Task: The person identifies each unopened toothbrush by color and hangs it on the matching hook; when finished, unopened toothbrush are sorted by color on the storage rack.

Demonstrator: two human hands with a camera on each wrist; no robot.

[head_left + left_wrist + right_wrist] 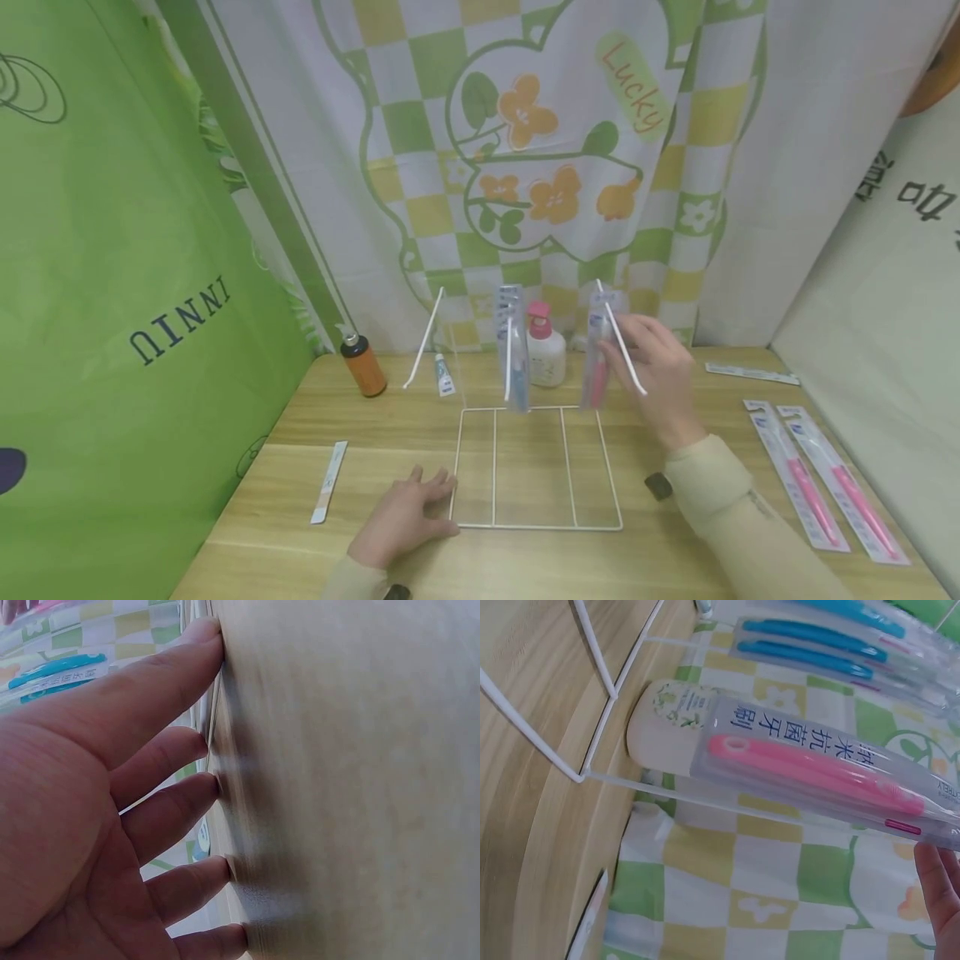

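Observation:
A white wire rack (540, 527) stands on the table, its prongs angled toward me. My right hand (660, 371) pinches the edge of a packaged pink toothbrush (597, 367) beside the right prong (621, 337). In the right wrist view this toothbrush pack (810, 769) reads clearly, with fingertips right at its lower edge. Several packaged blue toothbrushes (517, 375) hang at the middle prong. My left hand (408, 512) rests its spread fingertips on the table at the rack base's left side; in the left wrist view, the thumb of this hand (67, 825) is beside the wire.
Two packaged pink toothbrushes (798, 479) lie at the right. A white pump bottle (547, 358) stands behind the rack, an orange bottle (365, 368) at the back left. A toothpaste tube (444, 377) and narrow packets (328, 483) are also on the table (262, 533).

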